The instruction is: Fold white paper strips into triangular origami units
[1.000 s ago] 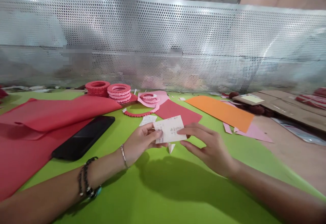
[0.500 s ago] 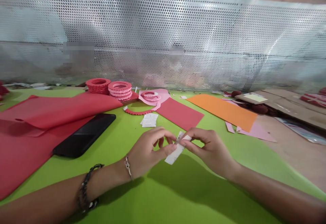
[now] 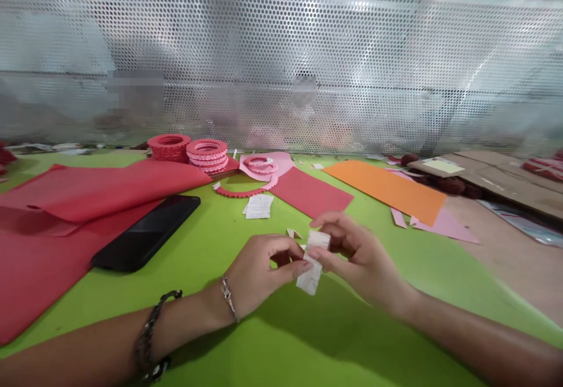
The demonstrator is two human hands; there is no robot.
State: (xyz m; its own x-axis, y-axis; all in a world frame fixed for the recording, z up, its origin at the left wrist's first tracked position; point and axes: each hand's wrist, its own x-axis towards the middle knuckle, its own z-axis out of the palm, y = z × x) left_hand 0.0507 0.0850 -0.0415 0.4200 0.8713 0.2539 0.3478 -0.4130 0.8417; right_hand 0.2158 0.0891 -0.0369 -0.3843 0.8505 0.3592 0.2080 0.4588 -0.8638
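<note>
Between my two hands is a small white strip of paper (image 3: 315,262), held upright above the green tabletop (image 3: 281,340). My left hand (image 3: 266,267) pinches its left edge with thumb and fingers. My right hand (image 3: 356,255) has its thumb on the strip's face and the fingers curled behind, where their tips are partly hidden. A small pale paper scrap (image 3: 294,234) lies just beyond the strip. Farther off, white printed slips (image 3: 259,206) rest on the table.
A black phone (image 3: 149,231) lies on red sheets (image 3: 101,190) at left. Stacked red and pink scalloped rings (image 3: 206,155), a red sheet (image 3: 314,193) and an orange sheet (image 3: 387,190) lie farther back. Cardboard (image 3: 519,179) is at right. A perforated metal panel (image 3: 281,70) stands behind.
The paper strip has turned more upright and shifted slightly right. My right fingers have lifted and moved behind it. A small scrap now shows on the table beyond my hands.
</note>
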